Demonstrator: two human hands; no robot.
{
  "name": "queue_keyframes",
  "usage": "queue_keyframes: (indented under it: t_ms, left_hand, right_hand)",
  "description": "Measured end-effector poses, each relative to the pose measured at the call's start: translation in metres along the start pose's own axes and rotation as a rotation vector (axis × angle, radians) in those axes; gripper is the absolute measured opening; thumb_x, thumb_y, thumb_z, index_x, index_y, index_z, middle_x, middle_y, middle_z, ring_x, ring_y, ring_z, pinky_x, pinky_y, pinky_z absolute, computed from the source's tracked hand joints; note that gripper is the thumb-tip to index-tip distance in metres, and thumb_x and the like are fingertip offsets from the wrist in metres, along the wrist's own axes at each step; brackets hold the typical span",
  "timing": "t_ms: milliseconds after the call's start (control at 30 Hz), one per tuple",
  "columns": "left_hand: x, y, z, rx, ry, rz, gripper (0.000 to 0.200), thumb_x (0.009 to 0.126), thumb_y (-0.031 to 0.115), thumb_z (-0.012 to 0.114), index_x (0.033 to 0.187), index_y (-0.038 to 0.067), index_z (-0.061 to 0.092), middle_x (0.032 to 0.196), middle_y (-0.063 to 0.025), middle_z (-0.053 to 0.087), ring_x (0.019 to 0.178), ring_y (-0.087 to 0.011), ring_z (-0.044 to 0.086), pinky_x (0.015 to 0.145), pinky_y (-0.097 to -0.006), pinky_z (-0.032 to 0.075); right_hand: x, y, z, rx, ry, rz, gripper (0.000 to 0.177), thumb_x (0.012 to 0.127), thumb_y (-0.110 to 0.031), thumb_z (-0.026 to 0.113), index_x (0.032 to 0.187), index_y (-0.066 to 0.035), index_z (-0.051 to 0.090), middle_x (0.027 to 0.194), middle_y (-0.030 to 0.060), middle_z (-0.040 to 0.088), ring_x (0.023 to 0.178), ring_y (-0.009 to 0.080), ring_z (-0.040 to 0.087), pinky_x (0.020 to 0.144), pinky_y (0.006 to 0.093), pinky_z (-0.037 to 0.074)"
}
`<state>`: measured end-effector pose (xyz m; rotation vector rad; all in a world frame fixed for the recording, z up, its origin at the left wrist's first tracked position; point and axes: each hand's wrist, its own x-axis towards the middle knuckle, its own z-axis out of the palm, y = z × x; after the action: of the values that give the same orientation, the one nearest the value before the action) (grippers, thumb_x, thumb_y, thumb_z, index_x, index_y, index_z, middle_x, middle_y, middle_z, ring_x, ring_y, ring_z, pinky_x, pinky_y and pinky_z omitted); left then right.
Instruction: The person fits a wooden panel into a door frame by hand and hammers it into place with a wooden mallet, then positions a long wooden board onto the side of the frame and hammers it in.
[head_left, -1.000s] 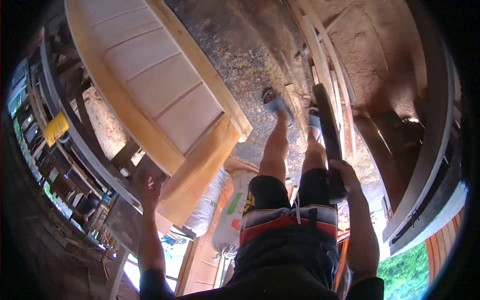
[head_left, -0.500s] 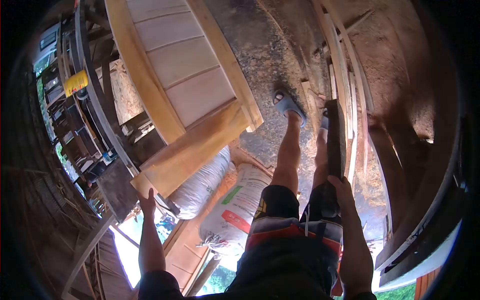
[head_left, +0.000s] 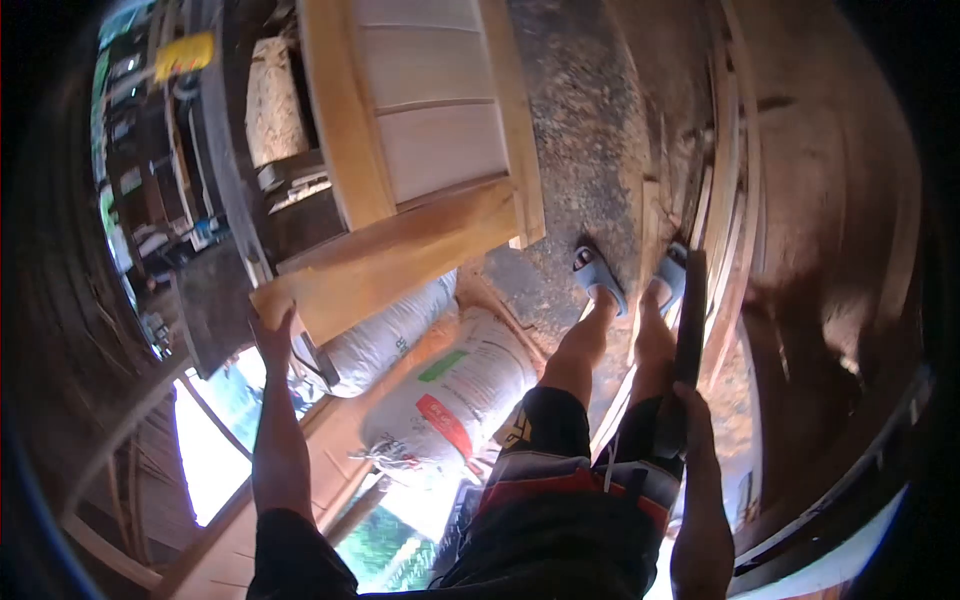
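A paneled wooden door (head_left: 400, 250) with a light frame and pale inset panels lies at the upper left, its near end toward me. My left hand (head_left: 272, 335) is closed on the near left corner of its end rail, thumb showing and the other fingers partly hidden. Beside my right leg, my right hand (head_left: 694, 415) grips a dark, narrow wooden board (head_left: 690, 320) low down. That board points away from me, toward my slippered feet.
Two filled white sacks (head_left: 450, 395) rest under and beside the door's near end. Long thin wood strips (head_left: 728, 210) run along the right side. A yellow object (head_left: 185, 57) is at the far left, near a workbench beam. Sawdust covers the floor (head_left: 580, 130).
The view has shifted, and both slippers now show. The door appears farther up and more upright in view. Both hands keep their holds on the door and the board.
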<state>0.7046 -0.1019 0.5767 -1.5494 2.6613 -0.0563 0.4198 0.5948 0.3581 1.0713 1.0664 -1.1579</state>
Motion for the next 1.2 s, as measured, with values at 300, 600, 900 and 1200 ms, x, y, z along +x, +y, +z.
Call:
queue_keyframes:
  t_ms: [300,600,900,1200]
  left_hand:
    - [-0.026,0.08,-0.018,-0.564,-0.015,-0.175,0.039,0.083,0.025,0.081,0.108,0.002,0.061,0.096,-0.0133,0.069,0.087,-0.0251,0.067,0.076,-0.0391,0.054]
    - [-0.073,0.198,-0.057,-0.426,-0.039,-0.244,0.033,0.082,0.028,0.077,0.094,0.006,0.057,0.083,-0.0187,0.068,0.078,-0.0417,0.067,0.066,-0.0488,0.052]
    - [-0.079,0.215,-0.047,-0.368,0.015,-0.236,0.033,0.082,0.028,0.079,0.091,0.005,0.057,0.076,-0.0183,0.068,0.073,-0.0412,0.068,0.062,-0.0478,0.053]
    - [-0.081,0.212,-0.042,-0.385,0.036,-0.208,0.037,0.084,0.029,0.077,0.102,0.0,0.062,0.084,-0.0219,0.07,0.079,-0.0415,0.07,0.065,-0.0473,0.055]
  right_hand:
    - [-0.127,-0.068,0.045,-0.278,-0.726,-0.271,0.067,0.08,-0.014,0.073,0.139,0.004,0.046,0.108,0.0206,0.068,0.09,0.0328,0.07,0.08,0.0417,0.06]
    - [-0.221,-0.196,0.351,-1.147,-0.178,-1.167,0.046,0.081,-0.003,0.072,0.122,0.002,0.051,0.091,0.0085,0.063,0.068,0.0132,0.061,0.06,0.0301,0.05]
    - [-0.123,-0.228,0.484,-1.452,-0.374,-1.409,0.047,0.076,-0.018,0.076,0.116,-0.001,0.059,0.099,0.0157,0.07,0.088,0.0235,0.07,0.077,0.039,0.056]
    - [-0.114,-0.244,0.483,-1.874,-0.318,-1.152,0.05,0.078,-0.023,0.073,0.122,-0.004,0.063,0.098,0.0175,0.073,0.09,0.0317,0.073,0.08,0.0405,0.059]
